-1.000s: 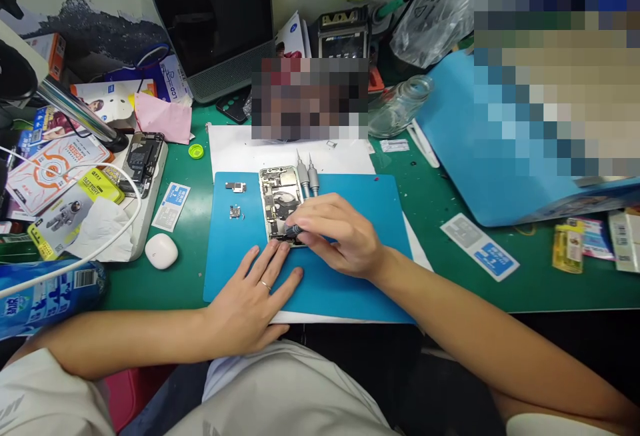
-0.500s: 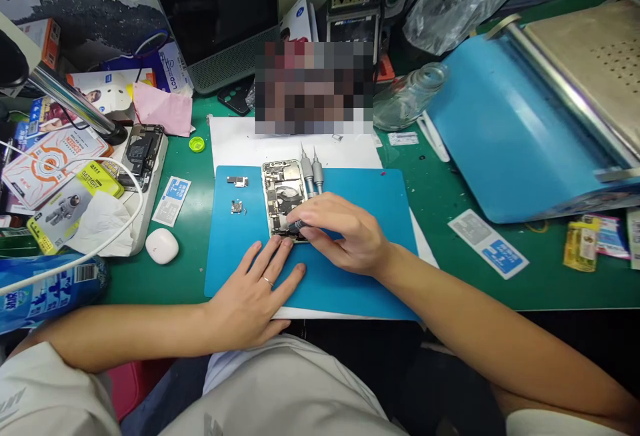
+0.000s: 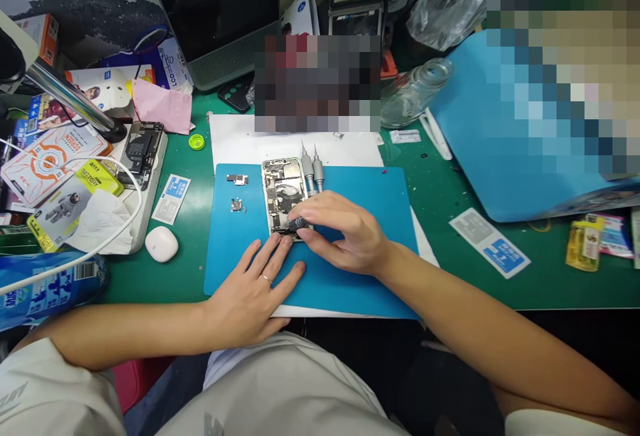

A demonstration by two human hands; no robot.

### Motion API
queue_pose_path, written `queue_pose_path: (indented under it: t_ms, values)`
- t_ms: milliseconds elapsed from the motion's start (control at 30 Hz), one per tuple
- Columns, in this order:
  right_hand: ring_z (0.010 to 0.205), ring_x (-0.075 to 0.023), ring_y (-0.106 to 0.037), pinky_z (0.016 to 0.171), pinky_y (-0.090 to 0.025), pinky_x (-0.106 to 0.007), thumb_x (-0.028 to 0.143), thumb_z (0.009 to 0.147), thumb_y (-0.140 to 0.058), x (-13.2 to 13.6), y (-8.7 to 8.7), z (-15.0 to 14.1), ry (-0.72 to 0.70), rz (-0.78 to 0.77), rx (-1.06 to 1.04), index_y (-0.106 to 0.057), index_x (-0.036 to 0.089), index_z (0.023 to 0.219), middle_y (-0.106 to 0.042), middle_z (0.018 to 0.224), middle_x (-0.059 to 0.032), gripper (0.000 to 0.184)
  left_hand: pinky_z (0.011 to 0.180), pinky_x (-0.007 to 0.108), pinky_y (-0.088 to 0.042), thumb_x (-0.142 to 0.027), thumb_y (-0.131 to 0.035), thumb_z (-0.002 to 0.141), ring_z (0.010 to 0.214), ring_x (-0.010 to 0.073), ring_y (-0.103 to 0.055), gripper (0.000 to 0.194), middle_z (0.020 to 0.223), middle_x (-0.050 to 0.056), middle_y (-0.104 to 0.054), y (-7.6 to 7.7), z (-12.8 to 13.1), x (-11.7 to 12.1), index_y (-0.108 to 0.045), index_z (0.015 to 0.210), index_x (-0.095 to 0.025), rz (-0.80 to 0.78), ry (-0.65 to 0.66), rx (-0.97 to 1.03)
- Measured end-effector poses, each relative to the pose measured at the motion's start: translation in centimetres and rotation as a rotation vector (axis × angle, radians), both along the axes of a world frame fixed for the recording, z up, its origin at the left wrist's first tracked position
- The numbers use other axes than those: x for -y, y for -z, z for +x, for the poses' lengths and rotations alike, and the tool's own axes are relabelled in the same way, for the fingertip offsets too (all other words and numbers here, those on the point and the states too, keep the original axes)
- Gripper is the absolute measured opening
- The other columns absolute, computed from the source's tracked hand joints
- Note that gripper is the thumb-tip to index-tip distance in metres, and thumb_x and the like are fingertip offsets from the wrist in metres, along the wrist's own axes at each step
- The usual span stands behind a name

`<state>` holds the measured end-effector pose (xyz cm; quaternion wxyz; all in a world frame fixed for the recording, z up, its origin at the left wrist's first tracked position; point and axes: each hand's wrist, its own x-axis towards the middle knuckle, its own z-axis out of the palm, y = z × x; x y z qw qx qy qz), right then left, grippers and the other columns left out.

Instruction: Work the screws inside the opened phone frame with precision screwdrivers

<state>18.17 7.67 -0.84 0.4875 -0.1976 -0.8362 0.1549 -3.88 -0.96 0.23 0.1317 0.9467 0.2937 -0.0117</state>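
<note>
On a blue mat point(image 3: 370, 283) lies an opened phone point(image 3: 283, 191), its circuit board and inner parts bare. My right hand point(image 3: 350, 229) pinches a dark-handled screwdriver point(image 3: 299, 223) over the phone's lower end; its tip is hidden. My left hand point(image 3: 257, 289) rests flat with fingers spread, fingertips at the phone's bottom edge. Two grey screwdrivers point(image 3: 313, 168) lie beside the phone's right side, their lower ends behind my right hand. Left of the phone are a small metal-plated part point(image 3: 237, 179) and another small part point(image 3: 237, 205) with tiny bits beside it.
A white earphone case point(image 3: 161, 245) and a printed card point(image 3: 171, 199) are left of the mat. Farther left, a second opened phone point(image 3: 141, 153) sits among boxes and a white cable. A glass jar point(image 3: 415, 99) leans at the back; a large blue-covered item point(image 3: 480, 123) stands right.
Both hands keep nearly the same place on the phone. The screwdriver handle shows slightly more between my right fingers. The view has shifted a little.
</note>
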Motion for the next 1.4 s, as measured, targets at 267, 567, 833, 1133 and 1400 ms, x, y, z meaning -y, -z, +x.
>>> queue_pose_path:
  t_ms: [267, 567, 833, 1133, 1400]
  values:
    - [0.092, -0.0227, -0.072, 0.077, -0.062, -0.039, 0.001, 0.085, -0.062, -0.07, -0.12, 0.18, 0.004, 0.006, 0.017, -0.045, 0.018, 0.139, -0.072, 0.100, -0.0111, 0.059, 0.123, 0.058, -0.009, -0.053, -0.063, 0.091, 0.154, 0.0432, -0.001, 0.087, 0.164, 0.030, -0.008, -0.11, 0.01, 0.08, -0.026, 0.156, -0.009, 0.003, 0.000, 0.000]
    - [0.090, -0.0203, -0.071, 0.077, -0.061, -0.039, 0.000, 0.086, -0.058, 0.01, -0.27, 0.06, -0.009, 0.011, 0.036, -0.041, 0.019, 0.139, -0.072, 0.098, -0.0095, 0.059, 0.123, 0.058, -0.009, -0.054, -0.065, 0.089, 0.154, 0.0425, -0.001, 0.090, 0.164, 0.030, -0.008, 0.00, -0.01, 0.03, -0.025, 0.156, -0.010, 0.007, -0.005, -0.010]
    - [0.092, -0.0189, -0.070, 0.080, -0.060, -0.037, 0.002, 0.088, -0.057, 0.05, -0.20, 0.00, -0.019, 0.002, 0.062, -0.040, 0.021, 0.141, -0.072, 0.102, -0.0101, 0.059, 0.123, 0.058, -0.011, -0.055, -0.064, 0.089, 0.154, 0.0430, -0.005, 0.089, 0.165, 0.029, -0.007, -0.05, -0.15, 0.05, -0.026, 0.157, -0.011, 0.000, -0.009, -0.021]
    - [0.093, -0.0192, -0.071, 0.079, -0.062, -0.039, 0.003, 0.088, -0.058, -0.02, -0.22, -0.07, -0.048, -0.001, 0.043, -0.040, 0.022, 0.140, -0.072, 0.102, -0.0100, 0.058, 0.123, 0.057, -0.010, -0.055, -0.064, 0.089, 0.154, 0.0432, -0.004, 0.089, 0.164, 0.030, -0.006, 0.02, -0.03, 0.04, -0.026, 0.157, -0.011, -0.005, -0.010, -0.015]
    - [0.094, -0.0189, -0.071, 0.081, -0.064, -0.039, 0.001, 0.089, -0.058, -0.13, 0.09, -0.02, -0.077, -0.056, 0.024, -0.040, 0.021, 0.141, -0.071, 0.102, -0.0089, 0.058, 0.122, 0.058, -0.012, -0.056, -0.063, 0.090, 0.154, 0.0434, -0.005, 0.088, 0.165, 0.029, -0.006, -0.02, -0.09, 0.03, -0.026, 0.157, -0.011, -0.019, -0.010, -0.014]
